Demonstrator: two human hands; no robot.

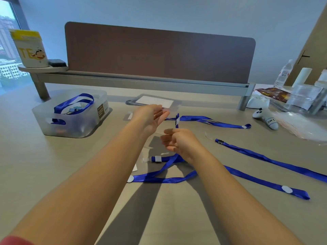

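My right hand grips a blue lanyard above the desk's middle. The lanyard's white clip end sticks up above the fist, and the strap hangs down and loops over the desk. My left hand is raised just left of the clip, thumb against nearly straight fingers. It seems to pinch a clear badge sleeve, which is barely visible.
A translucent bin holding more lanyards stands at the left. Flat badge holders with a white card lie behind the hands. Other blue lanyards stretch over the right side. A small toy, a bottle and plastic sleeves crowd the far right.
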